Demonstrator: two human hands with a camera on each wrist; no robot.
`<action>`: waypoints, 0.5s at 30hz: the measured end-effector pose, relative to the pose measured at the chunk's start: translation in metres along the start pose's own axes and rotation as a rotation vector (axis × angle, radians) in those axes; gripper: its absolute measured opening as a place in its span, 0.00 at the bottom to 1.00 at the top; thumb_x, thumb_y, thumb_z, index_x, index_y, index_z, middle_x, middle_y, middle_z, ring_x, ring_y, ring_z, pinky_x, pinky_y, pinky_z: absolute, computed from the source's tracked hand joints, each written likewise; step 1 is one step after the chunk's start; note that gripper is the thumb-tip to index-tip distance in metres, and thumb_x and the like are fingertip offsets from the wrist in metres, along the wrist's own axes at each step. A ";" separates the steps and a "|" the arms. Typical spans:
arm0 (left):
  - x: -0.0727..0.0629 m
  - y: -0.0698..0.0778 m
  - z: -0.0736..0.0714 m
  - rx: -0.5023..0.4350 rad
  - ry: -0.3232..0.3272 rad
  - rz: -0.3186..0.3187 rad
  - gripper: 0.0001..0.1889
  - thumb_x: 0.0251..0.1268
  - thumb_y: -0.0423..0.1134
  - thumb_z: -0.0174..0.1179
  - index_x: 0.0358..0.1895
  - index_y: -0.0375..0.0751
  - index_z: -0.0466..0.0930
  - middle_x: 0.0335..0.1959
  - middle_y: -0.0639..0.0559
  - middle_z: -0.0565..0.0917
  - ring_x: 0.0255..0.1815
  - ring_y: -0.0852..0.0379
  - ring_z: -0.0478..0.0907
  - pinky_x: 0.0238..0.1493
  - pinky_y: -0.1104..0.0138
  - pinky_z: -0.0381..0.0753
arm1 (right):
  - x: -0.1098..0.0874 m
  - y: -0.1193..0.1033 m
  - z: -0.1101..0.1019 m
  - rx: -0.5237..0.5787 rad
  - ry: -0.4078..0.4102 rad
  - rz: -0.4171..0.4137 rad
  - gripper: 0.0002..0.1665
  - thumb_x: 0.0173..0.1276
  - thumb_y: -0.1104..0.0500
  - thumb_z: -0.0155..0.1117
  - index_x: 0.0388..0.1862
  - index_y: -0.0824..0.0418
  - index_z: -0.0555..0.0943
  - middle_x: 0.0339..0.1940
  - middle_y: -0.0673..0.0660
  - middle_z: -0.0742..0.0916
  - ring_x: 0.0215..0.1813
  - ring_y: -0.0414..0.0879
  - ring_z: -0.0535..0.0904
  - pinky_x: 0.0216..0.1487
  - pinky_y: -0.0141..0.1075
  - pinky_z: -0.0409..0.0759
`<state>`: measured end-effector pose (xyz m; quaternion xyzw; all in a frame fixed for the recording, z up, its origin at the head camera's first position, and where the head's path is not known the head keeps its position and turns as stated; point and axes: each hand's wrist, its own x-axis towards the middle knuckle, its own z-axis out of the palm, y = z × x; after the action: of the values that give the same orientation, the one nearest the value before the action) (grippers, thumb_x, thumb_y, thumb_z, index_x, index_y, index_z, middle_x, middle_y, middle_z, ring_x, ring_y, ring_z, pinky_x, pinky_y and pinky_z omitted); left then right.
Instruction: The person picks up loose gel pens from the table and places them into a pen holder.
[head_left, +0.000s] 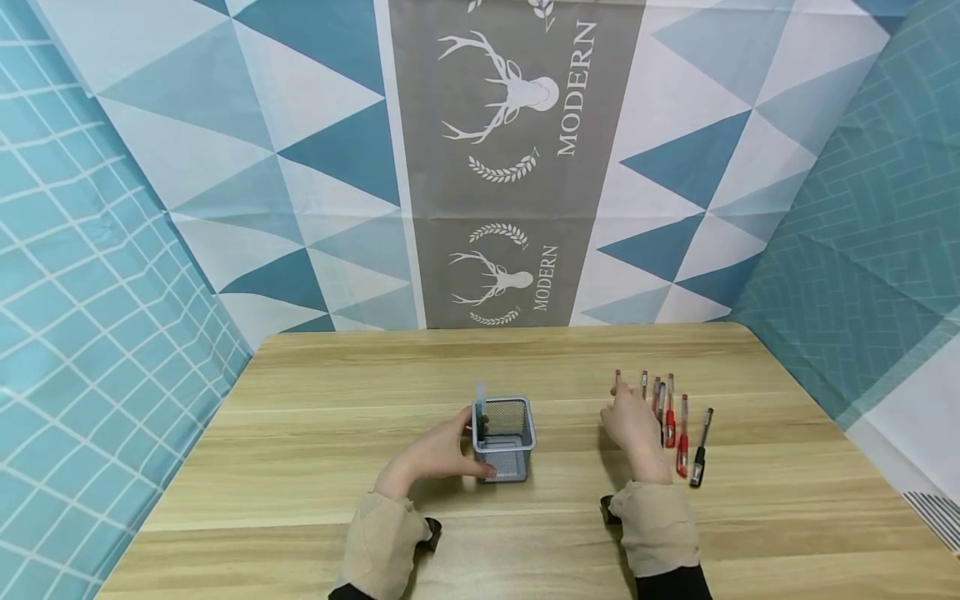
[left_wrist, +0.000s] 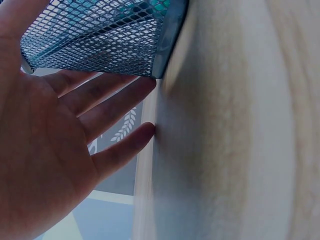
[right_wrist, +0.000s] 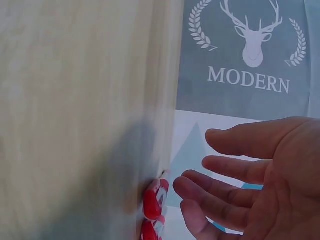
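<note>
A grey metal mesh pen holder stands upright on the wooden table. My left hand holds it from the left side, thumb at the front lower corner and fingers around the back; the left wrist view shows fingertips along the mesh. Inside, a pen with a clear top leans at the left. Over the left end of a row of pens is my right hand, fingers apart and loosely bent, nothing between them in the right wrist view. A red pen shows just beyond its fingertips. Red pen ends lie near them.
Right of the right hand, several gel pens lie roughly parallel, among them a red pen and a black pen at the outer end. Patterned cloth hangs behind the table and along both sides.
</note>
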<state>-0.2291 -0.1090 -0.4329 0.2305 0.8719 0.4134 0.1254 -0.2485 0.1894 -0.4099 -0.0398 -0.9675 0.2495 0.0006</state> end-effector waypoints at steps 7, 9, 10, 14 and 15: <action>0.001 -0.001 0.001 0.007 0.001 0.006 0.48 0.33 0.54 0.73 0.63 0.46 0.60 0.50 0.50 0.77 0.54 0.53 0.72 0.58 0.52 0.68 | -0.001 0.002 0.002 -0.002 -0.003 0.038 0.27 0.59 0.64 0.52 0.58 0.73 0.65 0.53 0.75 0.71 0.41 0.61 0.75 0.37 0.51 0.76; 0.000 -0.001 0.001 0.012 0.001 0.007 0.48 0.33 0.54 0.73 0.63 0.46 0.60 0.50 0.50 0.77 0.53 0.53 0.72 0.58 0.53 0.68 | -0.001 0.003 0.002 -0.005 -0.006 0.048 0.27 0.58 0.65 0.52 0.57 0.74 0.65 0.53 0.75 0.71 0.44 0.62 0.74 0.38 0.51 0.75; 0.001 -0.001 0.001 0.012 0.000 0.009 0.48 0.33 0.54 0.72 0.63 0.46 0.60 0.50 0.50 0.77 0.53 0.53 0.72 0.58 0.53 0.68 | -0.002 0.003 0.002 -0.005 -0.008 0.051 0.28 0.58 0.65 0.51 0.58 0.75 0.64 0.54 0.75 0.71 0.46 0.63 0.74 0.39 0.52 0.75; 0.000 -0.001 0.000 0.006 -0.004 0.010 0.48 0.33 0.54 0.73 0.63 0.46 0.59 0.50 0.50 0.77 0.53 0.53 0.72 0.58 0.53 0.68 | -0.003 0.003 0.002 -0.016 -0.015 0.073 0.31 0.56 0.65 0.52 0.59 0.77 0.62 0.53 0.77 0.70 0.51 0.67 0.70 0.43 0.56 0.74; 0.000 -0.001 0.000 0.001 -0.005 0.011 0.48 0.33 0.53 0.73 0.64 0.46 0.59 0.50 0.50 0.77 0.53 0.53 0.72 0.58 0.53 0.68 | -0.003 0.004 0.002 -0.018 -0.015 0.078 0.32 0.56 0.65 0.52 0.59 0.78 0.61 0.53 0.78 0.70 0.51 0.68 0.70 0.44 0.57 0.73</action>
<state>-0.2294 -0.1092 -0.4340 0.2362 0.8706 0.4130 0.1251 -0.2456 0.1916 -0.4130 -0.0758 -0.9675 0.2409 -0.0167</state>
